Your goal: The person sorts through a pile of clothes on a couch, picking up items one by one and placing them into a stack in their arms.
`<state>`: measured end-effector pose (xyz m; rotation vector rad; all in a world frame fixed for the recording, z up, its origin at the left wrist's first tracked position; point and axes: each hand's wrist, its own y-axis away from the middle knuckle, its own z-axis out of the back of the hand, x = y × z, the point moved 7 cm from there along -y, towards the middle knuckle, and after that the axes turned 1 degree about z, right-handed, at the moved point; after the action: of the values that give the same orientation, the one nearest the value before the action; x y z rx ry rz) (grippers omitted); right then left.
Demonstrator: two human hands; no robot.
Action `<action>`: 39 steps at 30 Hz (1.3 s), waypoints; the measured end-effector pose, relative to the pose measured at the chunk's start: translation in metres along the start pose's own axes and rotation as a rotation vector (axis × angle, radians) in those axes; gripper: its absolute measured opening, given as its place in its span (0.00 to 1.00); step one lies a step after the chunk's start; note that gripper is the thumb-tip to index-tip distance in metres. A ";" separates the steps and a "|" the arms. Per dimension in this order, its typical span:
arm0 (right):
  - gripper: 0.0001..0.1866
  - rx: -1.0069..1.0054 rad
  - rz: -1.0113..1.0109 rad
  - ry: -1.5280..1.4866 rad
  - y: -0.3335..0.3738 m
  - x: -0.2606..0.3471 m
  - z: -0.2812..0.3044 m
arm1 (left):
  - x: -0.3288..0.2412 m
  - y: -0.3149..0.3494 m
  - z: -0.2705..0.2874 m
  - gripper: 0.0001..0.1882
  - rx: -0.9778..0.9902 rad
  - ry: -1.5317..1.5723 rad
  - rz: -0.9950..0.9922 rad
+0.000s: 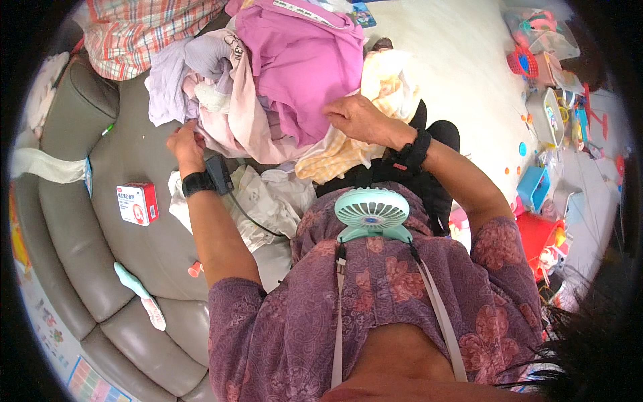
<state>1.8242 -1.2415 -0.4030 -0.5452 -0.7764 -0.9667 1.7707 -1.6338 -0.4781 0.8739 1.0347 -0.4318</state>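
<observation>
A magenta garment [301, 60] is spread over a pile of clothes in front of me. My right hand [355, 119] is closed, its curled fingers gripping the garment's lower right edge. At the pile's left side my left hand [185, 144] has its fingers pinched at the border of a pale pink garment [234, 124]. Lavender cloth [167, 87] lies just beyond those fingers. A yellow checked cloth [338, 157] hangs below my right hand, and a yellow and white garment [388, 84] lies past it. White clothes [261, 204] are bunched near my lap.
The grey sofa [161, 161] holds a red and white box [137, 203] and a sock [140, 295]. A plaid cloth [147, 33] lies at the far left. Toys and a blue bin [533, 187] crowd the right side. A mint fan [372, 209] hangs at my chest.
</observation>
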 end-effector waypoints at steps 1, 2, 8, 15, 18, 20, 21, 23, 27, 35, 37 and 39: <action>0.11 0.013 0.038 0.023 0.001 0.001 -0.003 | 0.005 -0.001 0.000 0.12 0.113 -0.053 0.097; 0.11 0.006 0.032 0.026 0.002 -0.001 -0.001 | -0.003 0.013 -0.007 0.12 0.123 -0.055 0.095; 0.13 0.043 -0.023 0.009 0.001 0.005 0.002 | -0.028 0.028 0.024 0.12 0.332 0.099 -0.317; 0.12 0.077 -0.063 -0.046 0.001 0.010 0.002 | -0.178 0.196 0.054 0.15 -0.123 0.478 -0.883; 0.12 0.047 -0.118 -0.269 -0.002 0.026 0.013 | -0.150 0.210 0.013 0.15 -0.100 -0.301 -1.167; 0.13 0.078 -0.191 -0.473 -0.008 0.040 0.019 | -0.098 0.217 -0.025 0.20 0.148 -0.244 -1.079; 0.14 0.140 -0.274 -0.737 -0.012 0.048 0.018 | -0.090 0.257 -0.055 0.20 0.407 -0.434 -1.409; 0.20 0.249 -0.306 -0.996 -0.014 0.052 0.011 | -0.089 0.321 -0.109 0.16 0.841 -0.613 -1.479; 0.19 0.246 -0.307 -0.865 -0.009 0.067 0.009 | -0.067 0.357 -0.137 0.08 0.958 -0.519 -1.595; 0.13 0.046 -0.268 -0.953 -0.007 0.028 0.026 | -0.100 0.343 -0.100 0.26 0.416 -0.409 -1.571; 0.11 -0.056 0.010 -0.796 -0.008 0.031 0.042 | -0.104 0.325 -0.103 0.36 0.310 -0.500 -1.468; 0.11 -0.091 0.315 -0.264 -0.002 0.056 0.065 | -0.087 0.299 -0.106 0.43 0.313 -0.597 -1.289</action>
<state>1.8197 -1.2243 -0.3189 -0.8589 -0.8531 -0.6471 1.8745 -1.3770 -0.3001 0.1782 0.8525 -1.8492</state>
